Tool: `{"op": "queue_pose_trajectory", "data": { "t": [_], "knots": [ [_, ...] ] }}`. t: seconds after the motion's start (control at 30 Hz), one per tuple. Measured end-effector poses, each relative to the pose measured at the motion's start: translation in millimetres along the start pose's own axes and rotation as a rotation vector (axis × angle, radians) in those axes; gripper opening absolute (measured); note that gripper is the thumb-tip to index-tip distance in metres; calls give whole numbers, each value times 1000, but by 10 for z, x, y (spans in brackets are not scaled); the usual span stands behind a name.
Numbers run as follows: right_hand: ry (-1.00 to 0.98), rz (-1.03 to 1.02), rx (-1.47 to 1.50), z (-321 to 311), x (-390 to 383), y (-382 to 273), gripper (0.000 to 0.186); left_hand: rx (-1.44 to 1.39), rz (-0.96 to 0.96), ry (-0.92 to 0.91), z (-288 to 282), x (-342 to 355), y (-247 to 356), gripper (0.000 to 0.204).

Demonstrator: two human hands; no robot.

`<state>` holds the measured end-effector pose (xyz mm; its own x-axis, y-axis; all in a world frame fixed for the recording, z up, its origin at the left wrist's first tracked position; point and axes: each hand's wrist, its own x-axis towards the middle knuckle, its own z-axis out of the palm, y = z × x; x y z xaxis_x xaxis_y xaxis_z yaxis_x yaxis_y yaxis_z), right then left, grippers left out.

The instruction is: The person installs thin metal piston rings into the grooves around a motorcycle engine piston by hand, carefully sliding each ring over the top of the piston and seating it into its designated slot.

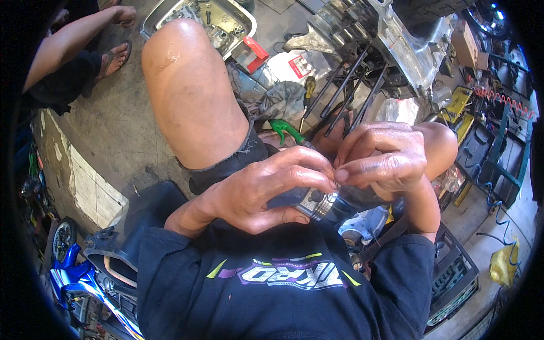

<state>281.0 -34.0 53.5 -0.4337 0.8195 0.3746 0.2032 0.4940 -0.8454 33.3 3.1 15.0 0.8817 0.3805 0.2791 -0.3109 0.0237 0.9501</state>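
Black shirt [283,309], left fingers [297,177] holding piston [321,203], grey floor [122,127], blue motorbike [89,287]

I see a green-handled tool [285,130]; just beyond it, to the right, is a screwdriver [309,86]. Farther beyond it are a red box [256,51] and a pale tray [253,28]. Well to its right: a cardboard box [464,45], a coiled red hose [504,100], a crumpled yellow bag [502,267]. Well left: a blue-and-white motorbike [89,288].

Black short-sleeved T-shirt [272,311], white, purple and lime print [292,276], frayed dark shorts [229,162], bare hands [258,190]
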Motion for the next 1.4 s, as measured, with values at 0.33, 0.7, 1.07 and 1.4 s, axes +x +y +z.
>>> {"op": "queue_pose_trajectory", "data": {
  "t": [0.33,0.7,1.07,1.4],
  "knots": [
    [99,345,158,109,-213,-101,28,-20,-6,80,35,-62,-65,51],
    [296,501,202,354,-359,-185,31,7,11,133,53,-53,-79,62],
    [288,522,190,430,-431,-183,38,-44,38,204,131,-86,-112,64],
    [267,592,226,493,-438,-240,41,93,15,155,66,-46,-37,66]
  ]
}}
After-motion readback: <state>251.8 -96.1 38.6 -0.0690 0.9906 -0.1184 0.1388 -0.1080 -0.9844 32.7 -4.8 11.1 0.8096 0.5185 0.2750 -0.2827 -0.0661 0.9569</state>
